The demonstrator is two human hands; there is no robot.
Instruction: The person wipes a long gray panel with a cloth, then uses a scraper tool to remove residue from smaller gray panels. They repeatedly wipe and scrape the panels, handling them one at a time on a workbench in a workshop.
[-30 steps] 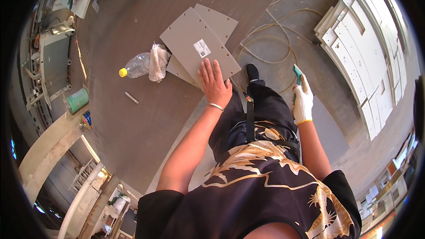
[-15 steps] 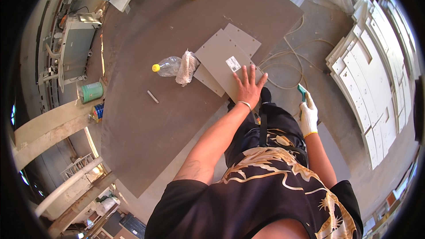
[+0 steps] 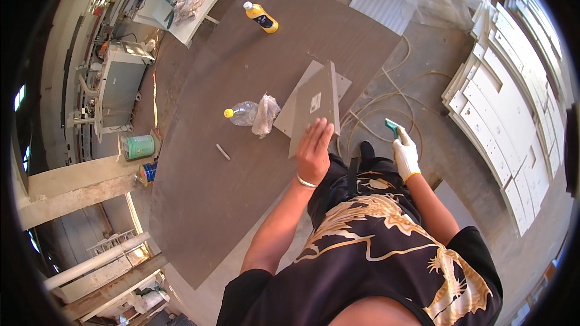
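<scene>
A grey-brown panel (image 3: pixel 309 119) with a small white label is tilted up, its right edge raised and showing thickness. Bare, with a bracelet at the wrist, my left hand (image 3: pixel 315 152) lies along its near part, fingers straight and close together; the thumb is hidden. Underneath are other flat panels (image 3: pixel 343 86) with small holes along the edge. My right hand (image 3: pixel 406 156), in a white glove, is closed on a green scraper (image 3: pixel 393 126) with a pale flat head, held off to the right of the panels. A crumpled, pinkish cloth bundle (image 3: pixel 265 115) lies just left of the panels.
The brown board (image 3: pixel 199 205) also carries a clear bottle with a yellow cap (image 3: pixel 243 113), a yellow bottle (image 3: pixel 262 18) and a short grey stick (image 3: pixel 223 152). Hoses (image 3: pixel 411 93) coil on the floor. White panels (image 3: pixel 501 108) are stacked at right; a green bucket (image 3: pixel 138 147) stands left.
The labelled panel has gone from lying flat to tilted up. My left fingers, spread before, are now together and nearer me. The right hand still holds the scraper; the whole view has shifted.
</scene>
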